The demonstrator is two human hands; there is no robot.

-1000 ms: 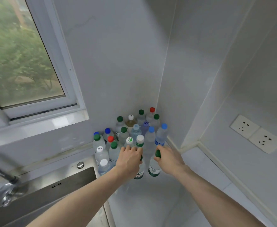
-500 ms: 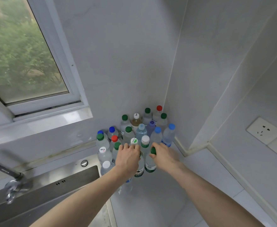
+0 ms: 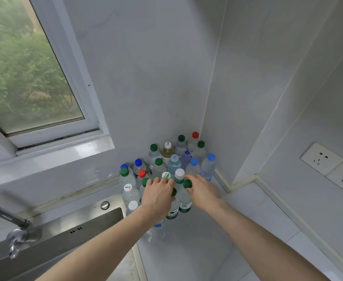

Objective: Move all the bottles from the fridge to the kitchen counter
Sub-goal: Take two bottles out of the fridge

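Several plastic bottles [image 3: 173,163] with green, blue, red and white caps stand packed in the corner of the white kitchen counter [image 3: 187,256]. At the front of the cluster, my left hand [image 3: 158,196] lies over one green-capped bottle [image 3: 172,213], fingers curled round its neck, so only a sliver of the cap shows. My right hand [image 3: 204,191] holds a second green-capped bottle [image 3: 185,202] by the neck, just under the cap. Both bottles stand upright on the counter, touching each other and the cluster. The fridge is out of view.
A steel sink [image 3: 55,240] with a tap [image 3: 14,238] lies to the left of the bottles. A window [image 3: 30,78] and its sill are above it. Two wall sockets [image 3: 333,169] sit on the right wall. Bare counter stretches along that wall.
Both hands have pushed their two green-capped bottles further back against the cluster in the corner. The camera has moved closer.
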